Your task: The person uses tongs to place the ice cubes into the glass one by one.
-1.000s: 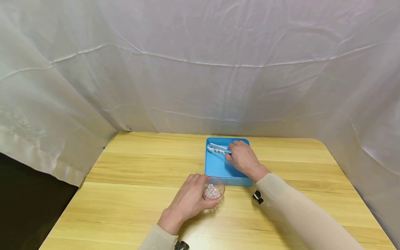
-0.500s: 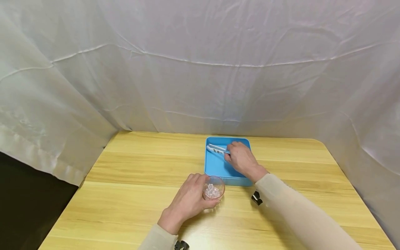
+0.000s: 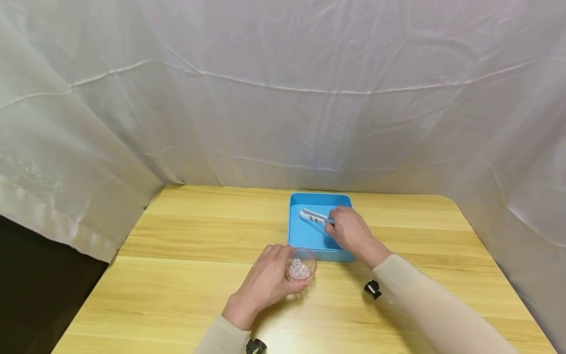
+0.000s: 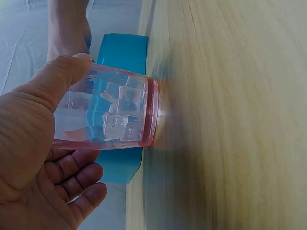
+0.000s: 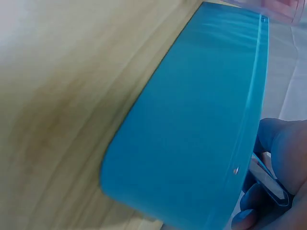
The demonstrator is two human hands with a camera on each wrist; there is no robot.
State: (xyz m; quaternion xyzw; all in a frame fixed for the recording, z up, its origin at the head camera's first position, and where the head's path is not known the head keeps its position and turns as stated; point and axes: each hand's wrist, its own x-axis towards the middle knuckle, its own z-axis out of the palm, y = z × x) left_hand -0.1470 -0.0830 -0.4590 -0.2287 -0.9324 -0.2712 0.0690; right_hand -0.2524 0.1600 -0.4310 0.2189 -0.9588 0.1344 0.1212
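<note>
My left hand (image 3: 261, 285) grips a clear tumbler (image 3: 301, 268) with a pinkish rim and base. In the left wrist view, several clear ice cubes (image 4: 121, 108) lie in its bottom, and the thumb presses the near side of the wall. The tumbler stands upright on the table, just in front of a square blue tray (image 3: 305, 238). Over that tray, my right hand (image 3: 353, 235) holds white and grey-blue tongs (image 3: 315, 217) by the handle end. Their arms lie close together, heads pointing left. Whether anything sits between the tips cannot be made out.
The tray's raised wall (image 5: 192, 110) fills much of the right wrist view. A wooden table (image 3: 185, 275) lies under everything. Pale curtains (image 3: 265, 123) hang behind and at both sides. A black wrist-worn device (image 3: 373, 289) shows beneath the right sleeve.
The right hand has shifted slightly right and nearer, drawing the tongs away from the tray's far left corner. The tongs' arms have come together. My left hand and the tumbler stay in place.
</note>
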